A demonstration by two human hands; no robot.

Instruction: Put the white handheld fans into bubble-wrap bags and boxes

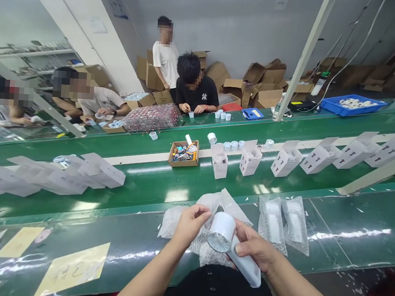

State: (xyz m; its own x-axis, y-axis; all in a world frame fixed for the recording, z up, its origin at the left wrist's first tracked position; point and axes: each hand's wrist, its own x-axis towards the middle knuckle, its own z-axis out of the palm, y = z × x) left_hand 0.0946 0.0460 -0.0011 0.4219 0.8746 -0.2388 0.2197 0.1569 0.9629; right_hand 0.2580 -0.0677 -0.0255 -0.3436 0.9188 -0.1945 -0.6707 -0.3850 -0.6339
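Note:
My right hand is closed around a white hair-dryer-shaped handheld device, thumb along its handle. The device's round head has a finned, shiny end turned toward me, and the handle slants down to the right. My left hand is beside the head with thumb and fingertips pinched together; what they hold, if anything, is too small to make out. Behind and under the device lie clear bubble-wrap bags. Just right of my hands, two bubble-wrapped white devices lie side by side on the bench.
Open white boxes stand along the green conveyor belt, on the left and right. A small cardboard tray of parts sits mid-belt. Yellow paper sheets lie at left. Several co-workers work across the belt; a sloping white post stands right.

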